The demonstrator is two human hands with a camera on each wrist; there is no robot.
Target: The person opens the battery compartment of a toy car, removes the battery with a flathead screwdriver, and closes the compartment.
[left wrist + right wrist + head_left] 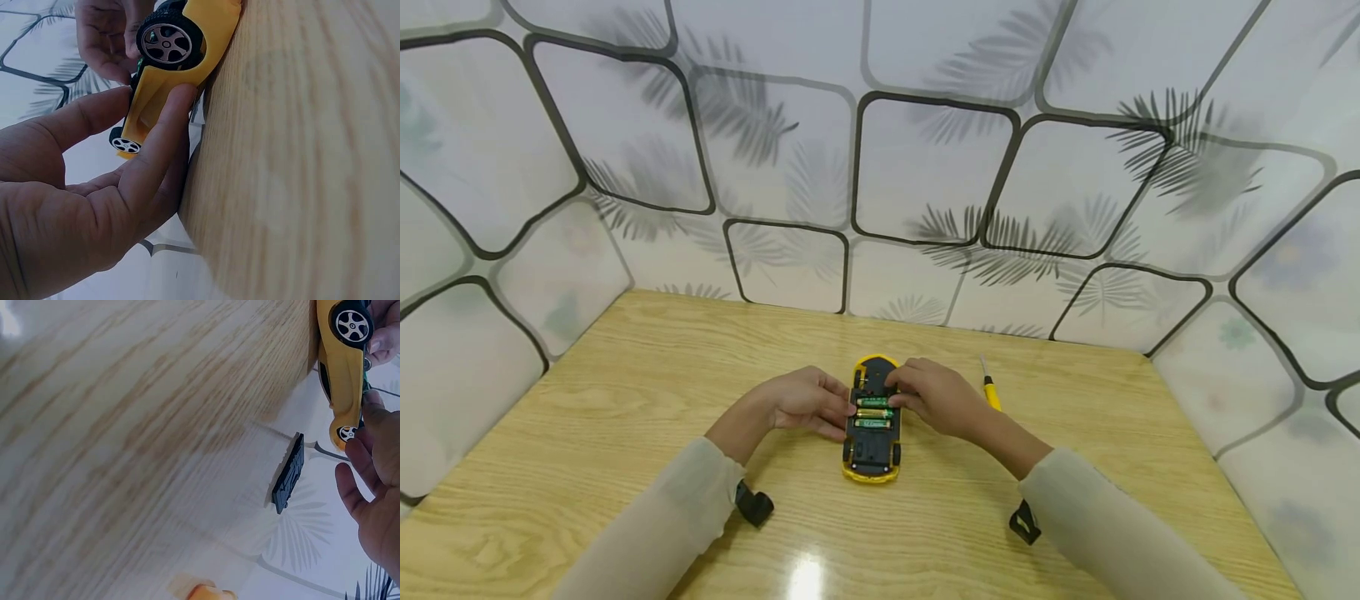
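Head view: a yellow, black-bottomed toy car (872,450), showing three green cylindrical batteries (874,413), lies upturned on a pale wood-grain table (625,467); beyond it, a leaf-printed white wall (925,167). The left hand (808,402) grips it; the right hand (942,398) touches it, hold unclear.

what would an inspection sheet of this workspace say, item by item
surface: glossy light wood-grain table
job's things: upside-down yellow-and-black toy car, three green-and-gold cylindrical batteries side by side in its underside; yellow-and-black screwdriver with a thin shaft, to the right; flat black plastic piece, apart from the car
clutter: nothing seen
grips: left grip holds the car's side; right grip has fingers by the batteries, pinching or not unclear
cables: nothing seen
surroundings: pale backdrop printed with dark rounded outlines and grey leaves
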